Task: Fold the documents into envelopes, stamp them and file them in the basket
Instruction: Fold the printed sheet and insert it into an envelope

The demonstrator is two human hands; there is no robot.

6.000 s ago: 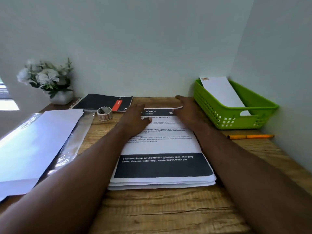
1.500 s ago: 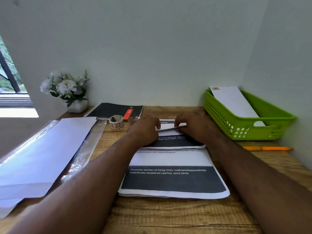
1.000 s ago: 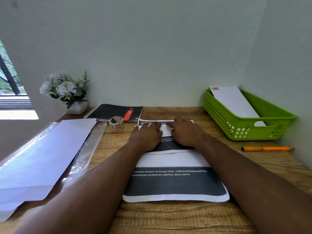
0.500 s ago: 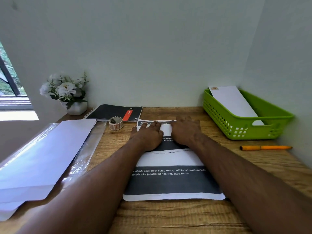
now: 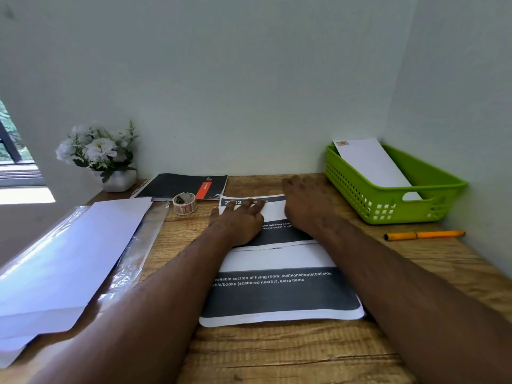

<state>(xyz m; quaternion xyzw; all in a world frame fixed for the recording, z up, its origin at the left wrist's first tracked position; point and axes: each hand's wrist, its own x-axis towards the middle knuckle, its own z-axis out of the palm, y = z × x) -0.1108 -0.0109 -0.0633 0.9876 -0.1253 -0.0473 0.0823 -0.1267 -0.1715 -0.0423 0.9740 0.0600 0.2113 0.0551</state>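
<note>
A folded document point(image 5: 274, 213) lies on the far end of a stack of printed documents point(image 5: 279, 295) at the desk's middle. My left hand point(image 5: 239, 223) rests flat on the fold's left part with its fingers spread. At the fold's right end my right hand point(image 5: 307, 205) also presses flat, reaching past the paper's edge. Neither hand grips anything. A green basket point(image 5: 388, 209) at the right holds a white stamped envelope point(image 5: 371, 163) leaning on its back rim. A roll of stamps point(image 5: 184, 203) sits left of the papers.
White envelopes in a clear plastic wrap point(image 5: 69, 259) cover the desk's left side. A black notebook point(image 5: 180, 185) and a white flower pot point(image 5: 110, 162) stand at the back left. An orange pen point(image 5: 424, 235) lies in front of the basket. Walls close the back and right.
The top sheet has been folded over towards the far end and laid down. Both hands went from pinching its edge to pressing it flat; my right hand slid right along the fold.
</note>
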